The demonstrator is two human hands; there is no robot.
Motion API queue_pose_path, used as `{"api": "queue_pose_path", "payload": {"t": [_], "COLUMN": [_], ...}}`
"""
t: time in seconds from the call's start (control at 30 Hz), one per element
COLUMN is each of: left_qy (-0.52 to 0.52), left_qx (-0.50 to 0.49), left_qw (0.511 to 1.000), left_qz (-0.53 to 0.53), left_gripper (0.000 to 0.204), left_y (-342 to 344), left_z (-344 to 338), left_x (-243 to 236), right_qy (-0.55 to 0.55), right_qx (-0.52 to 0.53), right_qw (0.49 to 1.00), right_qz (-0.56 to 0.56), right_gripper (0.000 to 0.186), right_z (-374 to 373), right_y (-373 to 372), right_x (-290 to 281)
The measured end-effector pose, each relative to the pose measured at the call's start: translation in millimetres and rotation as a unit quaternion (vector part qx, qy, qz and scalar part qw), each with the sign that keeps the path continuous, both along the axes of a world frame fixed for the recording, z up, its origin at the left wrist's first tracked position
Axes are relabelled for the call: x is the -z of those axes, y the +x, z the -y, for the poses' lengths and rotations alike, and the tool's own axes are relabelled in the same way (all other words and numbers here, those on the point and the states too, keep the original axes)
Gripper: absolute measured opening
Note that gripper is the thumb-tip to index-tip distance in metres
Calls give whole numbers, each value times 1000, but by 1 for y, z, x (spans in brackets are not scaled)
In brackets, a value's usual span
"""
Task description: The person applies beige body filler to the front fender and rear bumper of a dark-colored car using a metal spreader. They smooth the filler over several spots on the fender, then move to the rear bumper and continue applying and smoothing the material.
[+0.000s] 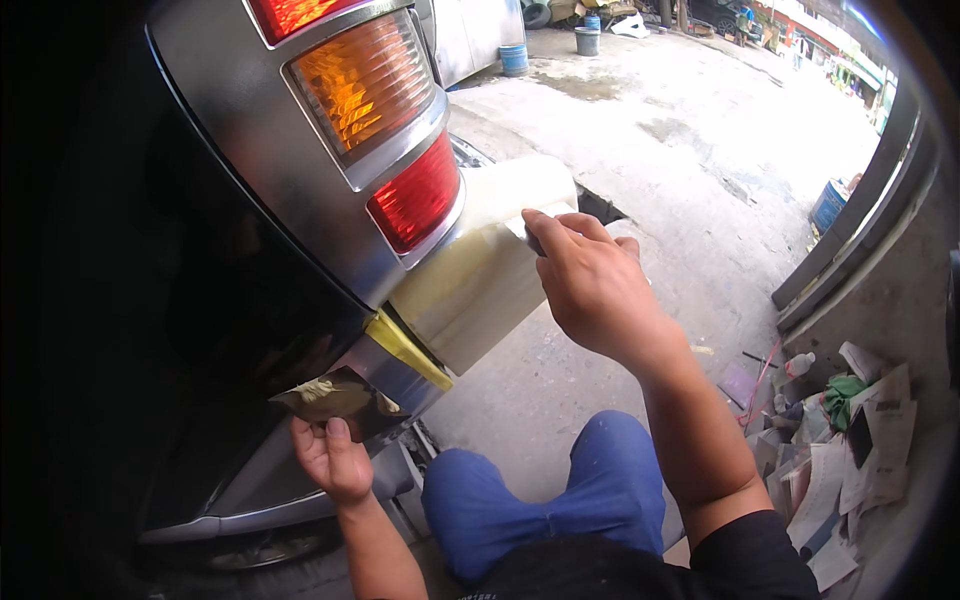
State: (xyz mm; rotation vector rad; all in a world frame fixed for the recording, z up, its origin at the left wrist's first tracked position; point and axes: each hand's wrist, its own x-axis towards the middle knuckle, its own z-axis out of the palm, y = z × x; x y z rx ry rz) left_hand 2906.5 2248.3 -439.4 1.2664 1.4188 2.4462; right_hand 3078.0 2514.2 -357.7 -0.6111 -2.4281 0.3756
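My left hand (337, 462) grips a dark, flat putty board (345, 402) from below, thumb on top. Pale putty lies in dabs on that board, near the car's dark side. Closed around a small putty spreader (522, 232), my right hand (605, 285) is at the outer part of the bumper corner (475, 300). Only the spreader's edge shows; the fingers hide the rest. Cream and yellowish patches cover the bumper's surface. Yellow masking tape (408, 350) runs along the bumper's near end. Above the bumper sits the red and amber tail light (370, 85).
Paper sheets, a bottle and a green cloth (845, 398) lie heaped at the right by the wall. A blue bucket (513, 60) and a grey bucket (587, 41) stand far off on the concrete floor. Another blue container (829, 205) is beside the door post.
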Motion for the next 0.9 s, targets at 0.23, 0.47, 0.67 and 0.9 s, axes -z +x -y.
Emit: {"api": "queue_pose_path", "payload": {"t": [0.23, 0.47, 0.67, 0.9], "left_qy": [-3, 1, -6, -2], "left_qx": [-4, 5, 7, 6], "left_qw": [999, 1000, 999, 1000], "left_qz": [-32, -27, -31, -28], "left_gripper": [39, 39, 38, 39], "left_y": [-1, -1, 0, 3], "left_z": [-1, -1, 0, -4], "left_x": [4, 5, 1, -2], "right_qy": [34, 85, 28, 56], "right_qx": [-15, 14, 8, 3], "right_qw": [999, 996, 999, 998], "right_qz": [-8, -17, -35, -30], "right_gripper": [42, 49, 47, 42], "right_z": [27, 40, 17, 43], "right_y": [-15, -12, -3, -25], "right_x": [10, 49, 17, 24]}}
